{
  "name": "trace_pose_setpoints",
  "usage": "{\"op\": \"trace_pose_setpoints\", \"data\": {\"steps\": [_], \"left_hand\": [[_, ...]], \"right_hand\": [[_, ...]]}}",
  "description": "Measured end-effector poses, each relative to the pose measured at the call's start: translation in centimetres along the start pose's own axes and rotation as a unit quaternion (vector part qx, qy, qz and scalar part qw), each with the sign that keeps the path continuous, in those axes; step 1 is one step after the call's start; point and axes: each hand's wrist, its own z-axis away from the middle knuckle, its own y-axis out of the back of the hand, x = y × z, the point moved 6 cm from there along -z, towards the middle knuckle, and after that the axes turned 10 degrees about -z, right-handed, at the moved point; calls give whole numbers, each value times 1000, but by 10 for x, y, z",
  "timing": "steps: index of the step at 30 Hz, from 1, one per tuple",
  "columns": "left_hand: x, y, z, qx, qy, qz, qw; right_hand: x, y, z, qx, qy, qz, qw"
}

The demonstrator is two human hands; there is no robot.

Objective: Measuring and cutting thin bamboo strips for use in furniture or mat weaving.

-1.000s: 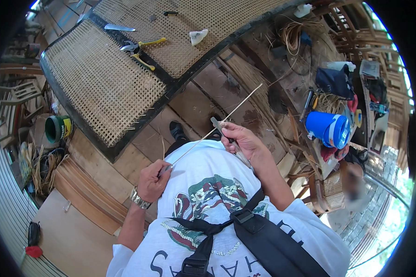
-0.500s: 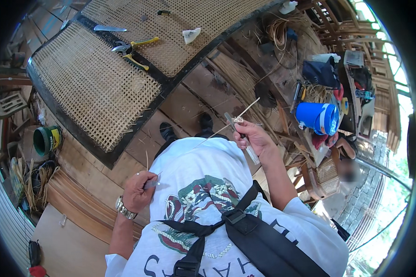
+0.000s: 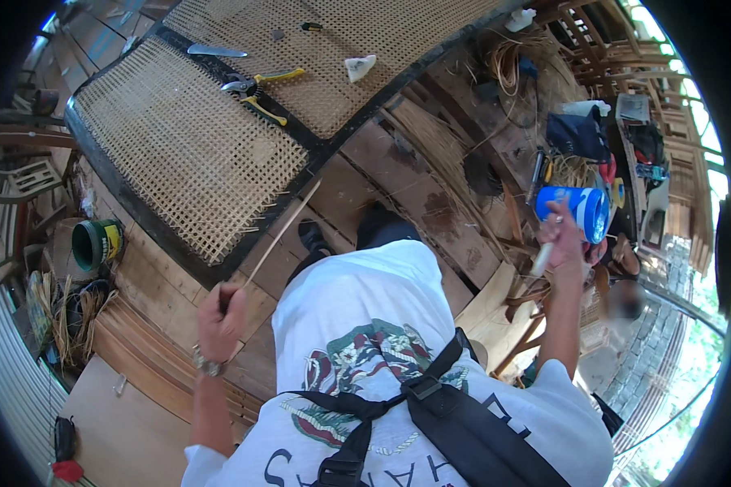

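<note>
My left hand (image 3: 221,326), a watch at its wrist, is closed around a thin pale cane strip (image 3: 279,235). From the fist the strip slants up and right toward the black-framed woven cane panel (image 3: 179,154). Whatever else lies inside that fist is hidden. Out to the right, my right hand (image 3: 564,243) is closed on a knife, whose whitish handle (image 3: 542,260) sticks out below the fingers; motion blurs it and its blade cannot be made out. This hand appears in front of a blue bucket (image 3: 568,207).
Yellow-handled pruning shears (image 3: 260,88), a metal blade (image 3: 217,50) and a white lump (image 3: 360,67) lie on the panel. A green bucket (image 3: 96,245) stands left. Coiled cane (image 3: 508,65) and tools crowd the right. Another person (image 3: 625,260) is at the far right.
My right hand has swung right with the knife, away from my body. My left hand has moved slightly left and up, and more of the cane strip shows beyond it.
</note>
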Motion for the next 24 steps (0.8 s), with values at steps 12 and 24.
{"op": "trace_pose_setpoints", "data": {"steps": [12, 24], "left_hand": [[83, -141, -58, -130, 60, 132, 981], [89, -131, -67, -156, 38, -9, 987]], "right_hand": [[208, -260, -23, -284, -272, 15, 919], [109, -216, -171, -287, -129, 62, 947]]}}
